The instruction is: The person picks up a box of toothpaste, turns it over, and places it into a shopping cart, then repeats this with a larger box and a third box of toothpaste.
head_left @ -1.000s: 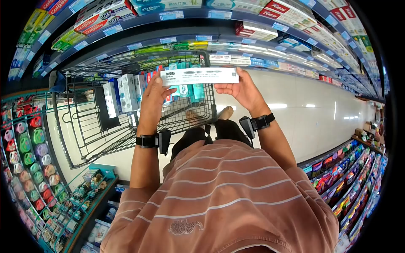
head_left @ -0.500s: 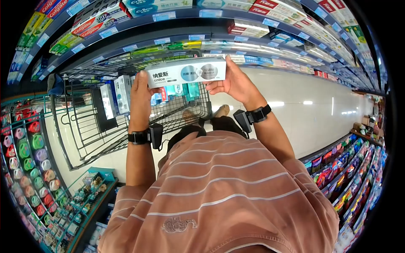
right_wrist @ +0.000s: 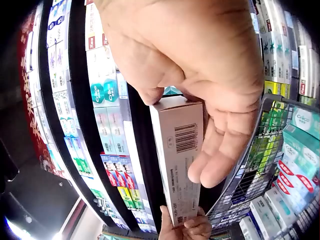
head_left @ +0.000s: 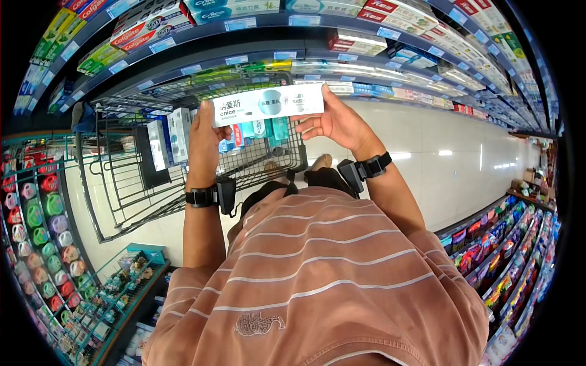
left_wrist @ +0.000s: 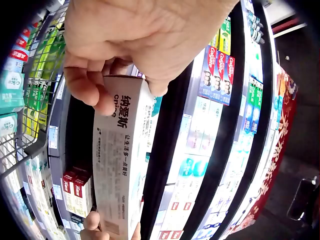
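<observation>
A long white toothpaste box (head_left: 267, 107) printed "cnice" is held level in front of the chest, its printed front turned up toward the head camera. My left hand (head_left: 204, 143) grips its left end, thumb on the front edge and fingers curled beneath. At the other end, my right hand (head_left: 345, 125) holds it between thumb and fingers. In the left wrist view, the box's side panel (left_wrist: 117, 160) carries dark lettering. A barcode (right_wrist: 186, 137) shows near the end by the right hand.
Below the hands stands a wire shopping cart (head_left: 131, 195) with several toothpaste boxes (head_left: 178, 135) inside. Shelves of toothpaste (head_left: 244, 24) run across the front. Pale floor tiles (head_left: 439, 177) lie to the right. Bottles (head_left: 52, 207) fill a rack at the left.
Both hands have turned the box from its fine-print side to its "cnice" front and brought it slightly left. In the last half second it tilted a little more toward the camera.
</observation>
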### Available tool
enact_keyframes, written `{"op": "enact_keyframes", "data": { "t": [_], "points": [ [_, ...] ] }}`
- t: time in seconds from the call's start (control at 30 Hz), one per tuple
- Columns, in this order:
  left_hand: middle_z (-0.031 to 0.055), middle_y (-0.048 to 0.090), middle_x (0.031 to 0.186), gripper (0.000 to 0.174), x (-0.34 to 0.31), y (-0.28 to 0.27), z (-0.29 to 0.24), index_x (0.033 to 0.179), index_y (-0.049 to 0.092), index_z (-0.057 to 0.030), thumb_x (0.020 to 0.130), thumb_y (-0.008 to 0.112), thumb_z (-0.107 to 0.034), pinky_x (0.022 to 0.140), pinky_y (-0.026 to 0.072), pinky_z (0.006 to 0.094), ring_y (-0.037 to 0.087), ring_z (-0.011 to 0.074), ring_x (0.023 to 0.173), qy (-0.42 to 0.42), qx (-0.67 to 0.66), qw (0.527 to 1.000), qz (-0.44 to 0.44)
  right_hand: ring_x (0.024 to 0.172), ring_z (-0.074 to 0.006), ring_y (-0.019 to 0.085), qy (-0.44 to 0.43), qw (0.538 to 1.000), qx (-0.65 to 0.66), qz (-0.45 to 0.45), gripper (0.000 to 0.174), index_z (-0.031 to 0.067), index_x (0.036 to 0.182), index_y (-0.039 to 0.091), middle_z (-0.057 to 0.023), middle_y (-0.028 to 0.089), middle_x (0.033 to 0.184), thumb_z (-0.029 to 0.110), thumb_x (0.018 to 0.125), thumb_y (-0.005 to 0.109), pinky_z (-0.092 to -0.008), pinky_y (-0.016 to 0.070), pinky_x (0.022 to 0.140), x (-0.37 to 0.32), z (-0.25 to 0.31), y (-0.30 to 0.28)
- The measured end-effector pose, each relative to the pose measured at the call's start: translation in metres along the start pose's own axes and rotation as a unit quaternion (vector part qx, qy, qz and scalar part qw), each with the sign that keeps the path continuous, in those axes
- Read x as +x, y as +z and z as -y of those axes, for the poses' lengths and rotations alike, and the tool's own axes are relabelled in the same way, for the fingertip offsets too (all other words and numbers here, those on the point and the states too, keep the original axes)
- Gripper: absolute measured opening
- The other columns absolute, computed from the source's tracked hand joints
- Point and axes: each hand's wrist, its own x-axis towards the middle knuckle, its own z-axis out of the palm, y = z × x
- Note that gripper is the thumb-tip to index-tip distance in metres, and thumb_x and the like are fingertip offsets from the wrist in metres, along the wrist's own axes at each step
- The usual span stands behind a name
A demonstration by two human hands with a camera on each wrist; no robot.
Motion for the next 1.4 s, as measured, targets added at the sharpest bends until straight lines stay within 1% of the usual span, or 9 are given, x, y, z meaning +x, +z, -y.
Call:
{"op": "enact_keyframes", "data": {
  "t": [0.23, 0.5, 0.7, 0.8, 1.0, 1.1, 1.2, 1.3, 1.4],
  "points": [
    [0.0043, 0.062, 0.078, 0.054, -0.006, -0.007, -0.005, 0.105, 0.063, -0.0025, 0.105, 0.044, -0.053, 0.057, 0.0439, 0.0251, 0.054, 0.0103, 0.064, 0.009, 0.018, 1.000, -0.002, 0.094, -0.0214, 0.069, -0.029, 0.999, -0.021, -0.010, 0.061, 0.0014, 0.135, 0.050, -0.0147, 0.068, 0.109, 0.053, 0.107, 0.035, -0.0374, 0.0597, 0.081, 0.003, -0.004, 0.005],
    [0.0049, 0.063, 0.076, 0.052, -0.010, -0.009, -0.019, 0.106, 0.063, -0.0029, 0.105, 0.043, -0.050, 0.052, 0.0404, 0.0252, 0.053, 0.0099, 0.059, 0.015, -0.011, 1.000, -0.003, 0.082, -0.0208, 0.071, -0.043, 0.997, -0.055, -0.034, 0.061, -0.0022, 0.128, 0.054, -0.0163, 0.069, 0.099, 0.052, 0.106, 0.039, -0.0368, 0.0615, 0.076, 0.008, 0.005, 0.021],
    [0.0083, 0.063, 0.073, 0.052, -0.011, -0.009, -0.027, 0.104, 0.062, -0.0016, 0.105, 0.042, -0.049, 0.050, 0.0395, 0.0273, 0.052, 0.0129, 0.054, -0.040, -0.036, 0.999, -0.001, 0.072, -0.0192, 0.071, -0.036, 0.996, -0.069, -0.044, 0.060, -0.0026, 0.127, 0.054, -0.0160, 0.070, 0.093, 0.052, 0.107, 0.038, -0.0360, 0.0621, 0.069, 0.012, 0.010, 0.025],
    [0.0042, 0.063, 0.075, 0.048, -0.009, -0.012, -0.025, 0.100, 0.063, -0.0049, 0.105, 0.044, -0.049, 0.053, 0.0383, 0.0294, 0.051, 0.0130, 0.059, -0.067, -0.042, 0.997, 0.004, 0.070, -0.0181, 0.071, -0.026, 0.996, -0.069, -0.053, 0.059, -0.0022, 0.126, 0.055, -0.0163, 0.071, 0.092, 0.051, 0.107, 0.038, -0.0353, 0.0620, 0.067, 0.012, 0.009, 0.027],
    [0.0032, 0.061, 0.073, 0.057, -0.010, -0.014, -0.020, 0.102, 0.064, -0.0040, 0.105, 0.038, -0.055, 0.053, 0.0364, 0.0287, 0.049, 0.0122, 0.059, -0.075, -0.038, 0.996, 0.044, 0.066, -0.0182, 0.071, -0.013, 0.997, -0.048, -0.061, 0.058, -0.0013, 0.125, 0.055, -0.0165, 0.072, 0.090, 0.051, 0.107, 0.036, -0.0346, 0.0613, 0.063, 0.011, 0.002, 0.021],
    [0.0058, 0.059, 0.068, 0.062, -0.012, -0.008, -0.021, 0.103, 0.061, 0.0005, 0.104, 0.039, -0.057, 0.048, 0.0390, 0.0277, 0.052, 0.0136, 0.054, -0.082, -0.051, 0.995, 0.037, 0.064, -0.0186, 0.071, -0.013, 0.997, -0.035, -0.063, 0.057, -0.0009, 0.124, 0.055, -0.0164, 0.072, 0.089, 0.050, 0.108, 0.035, -0.0344, 0.0610, 0.061, 0.009, 0.000, 0.019],
    [0.0013, 0.057, 0.071, 0.065, -0.015, -0.007, -0.021, 0.106, 0.065, -0.0031, 0.104, 0.034, -0.061, 0.053, 0.0338, 0.0283, 0.046, 0.0114, 0.058, -0.098, -0.016, 0.994, 0.045, 0.064, -0.0190, 0.071, -0.013, 0.998, -0.023, -0.064, 0.056, -0.0004, 0.122, 0.055, -0.0163, 0.073, 0.088, 0.050, 0.108, 0.035, -0.0343, 0.0609, 0.061, 0.008, -0.004, 0.016],
    [0.0013, 0.055, 0.070, 0.067, -0.016, -0.005, -0.021, 0.106, 0.064, -0.0029, 0.103, 0.035, -0.062, 0.053, 0.0339, 0.0282, 0.046, 0.0115, 0.058, -0.109, -0.016, 0.993, 0.048, 0.063, -0.0192, 0.071, -0.012, 0.998, -0.011, -0.063, 0.055, -0.0002, 0.122, 0.055, -0.0165, 0.073, 0.088, 0.049, 0.108, 0.036, -0.0343, 0.0608, 0.060, 0.007, -0.008, 0.012],
    [0.0059, 0.061, 0.072, 0.067, -0.012, -0.011, -0.014, 0.107, 0.062, 0.0005, 0.103, 0.037, -0.062, 0.047, 0.0379, 0.0271, 0.052, 0.0130, 0.055, -0.106, -0.038, 0.992, 0.058, 0.063, -0.0194, 0.071, -0.017, 0.998, -0.002, -0.061, 0.054, -0.0001, 0.121, 0.056, -0.0165, 0.073, 0.088, 0.049, 0.107, 0.037, -0.0345, 0.0609, 0.060, 0.004, -0.009, 0.013]
  ]
}}
